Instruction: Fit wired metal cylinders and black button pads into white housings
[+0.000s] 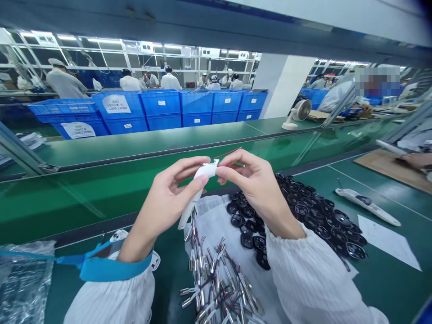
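white curved plastic housing [208, 170], one: aloft over green bench [171, 270]. left hand [162, 201]: fingers curled, thumb closed, gripping it. right hand [259, 185]: fingers bent at its upper end, exact hold indistinct. wired metal cylinders [218, 288]: heaped below.

White gathered sleeves [313, 279], blue wristband [114, 270]
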Demonstrator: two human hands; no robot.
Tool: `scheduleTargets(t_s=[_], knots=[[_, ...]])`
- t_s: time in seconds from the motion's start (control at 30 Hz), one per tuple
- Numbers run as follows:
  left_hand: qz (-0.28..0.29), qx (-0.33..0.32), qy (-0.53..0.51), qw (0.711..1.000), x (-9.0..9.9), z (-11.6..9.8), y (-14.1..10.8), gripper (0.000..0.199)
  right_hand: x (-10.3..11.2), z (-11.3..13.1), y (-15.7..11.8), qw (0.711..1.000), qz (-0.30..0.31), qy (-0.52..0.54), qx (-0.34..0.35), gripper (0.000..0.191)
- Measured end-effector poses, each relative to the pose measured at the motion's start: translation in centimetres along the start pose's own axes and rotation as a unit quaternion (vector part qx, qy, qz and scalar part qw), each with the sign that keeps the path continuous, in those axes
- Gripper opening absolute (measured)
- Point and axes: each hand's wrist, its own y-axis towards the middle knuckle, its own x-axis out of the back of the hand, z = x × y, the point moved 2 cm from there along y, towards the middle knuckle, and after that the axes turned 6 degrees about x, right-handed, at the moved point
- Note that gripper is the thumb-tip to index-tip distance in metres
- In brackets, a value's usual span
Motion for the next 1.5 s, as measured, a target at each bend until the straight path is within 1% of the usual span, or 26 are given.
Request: scheduleTargets(t_s=[0.07,0.1,0.13,0.17,0.2,0.23,0.27,0.3,0.33,0.43,0.63,0.73,0.8,0.83,0.9,0.97,1.0,1.07,1.13,1.23,1.33,1.37,1.4,1.43,1.5], knots=[[-0.010,-0.007,0.010,1.000,0.3,0.0,0.1,0.028,1.0,-0.6,-0.7,0.997,0.015,-0.075,-0.008,0.030],[-0.015,-0.008,0.017,1.000,0.5,0.1,0.1,0.028,1.6,-1.2,-1.4,0.989,0.041,-0.139,-0.027,0.027],[-0.019,-0.006,0.023,1.000,0.7,0.2,0.1,0.029,2.2,-2.0,-2.1,0.972,0.080,-0.216,-0.054,0.023],[-0.019,-0.002,0.026,0.999,0.9,0.2,0.1,0.030,2.8,-3.0,-3.0,0.941,0.130,-0.299,-0.085,0.020],[-0.017,0.001,0.024,1.000,1.1,0.3,0.2,0.030,3.3,-4.1,-4.0,0.900,0.182,-0.378,-0.115,0.017],[-0.014,0.005,0.021,1.000,1.3,0.4,0.2,0.031,3.7,-5.2,-5.0,0.861,0.221,-0.437,-0.134,0.020],[-0.012,0.008,0.016,1.000,1.4,0.5,0.3,0.031,3.9,-6.1,-5.9,0.831,0.253,-0.472,-0.150,0.026],[-0.010,0.010,0.013,1.000,1.5,0.6,0.3,0.031,4.0,-6.9,-6.6,0.810,0.274,-0.493,-0.163,0.031],[-0.009,0.011,0.012,1.000,1.6,0.7,0.3,0.032,4.0,-7.6,-7.2,0.797,0.289,-0.502,-0.170,0.035],[-0.008,0.011,0.010,1.000,1.6,0.8,0.4,0.032,3.4,-8.5,-8.2,0.787,0.307,-0.506,-0.175,0.036],[-0.014,0.007,0.001,1.000,1.9,0.9,0.2,0.031,3.0,-8.6,-8.5,0.775,0.324,-0.519,-0.158,0.029],[-0.024,-0.002,0.009,1.000,2.4,0.8,0.1,0.030,3.1,-8.5,-8.6,0.756,0.331,-0.544,-0.149,0.033],[-0.032,-0.001,0.017,0.999,2.8,0.8,0.1,0.031,3.3,-8.8,-8.8,0.741,0.329,-0.564,-0.155,0.036],[-0.035,0.000,0.020,0.999,3.0,0.8,0.1,0.031,3.5,-9.1,-8.9,0.738,0.325,-0.570,-0.156,0.037],[-0.043,0.003,0.024,0.999,3.3,0.7,0.1,0.032,4.0,-9.7,-9.1,0.751,0.305,-0.568,-0.142,0.038],[-0.054,0.001,0.024,0.998,3.6,0.7,0.2,0.033,4.5,-10.3,-9.2,0.779,0.288,-0.545,-0.118,0.040],[-0.059,-0.001,0.024,0.998,3.8,0.7,0.2,0.033,4.7,-10.5,-9.3,0.791,0.282,-0.530,-0.112,0.039],[-0.064,-0.005,0.023,0.998,3.9,0.7,0.2,0.034,4.9,-10.7,-9.5,0.805,0.275,-0.512,-0.118,0.032],[-0.064,-0.008,0.025,0.998,3.9,0.8,0.3,0.035,4.8,-10.6,-9.6,0.806,0.269,-0.509,-0.137,0.027],[-0.060,-0.011,0.033,0.998,3.8,0.8,0.4,0.035,4.4,-10.1,-9.5,0.805,0.265,-0.507,-0.161,0.025],[-0.057,-0.016,0.032,0.998,3.8,0.8,0.4,0.034,4.3,-8.9,-8.6,0.807,0.265,-0.499,-0.173,0.021],[-0.053,-0.017,0.031,0.998,3.8,0.8,0.4,0.033,4.3,-8.3,-7.9,0.812,0.261,-0.493,-0.173,0.019],[-0.050,-0.018,0.029,0.998,3.8,0.8,0.4,0.033,4.3,-7.6,-7.1,0.830,0.249,-0.468,-0.174,0.018],[-0.046,-0.019,0.029,0.998,3.8,0.8,0.4,0.033,4.1,-6.8,-6.2,0.860,0.228,-0.421,-0.175,0.018],[-0.038,-0.020,0.027,0.999,3.7,0.8,0.4,0.032,3.4,-5.1,-4.0,0.937,0.153,-0.269,-0.161,0.026]])
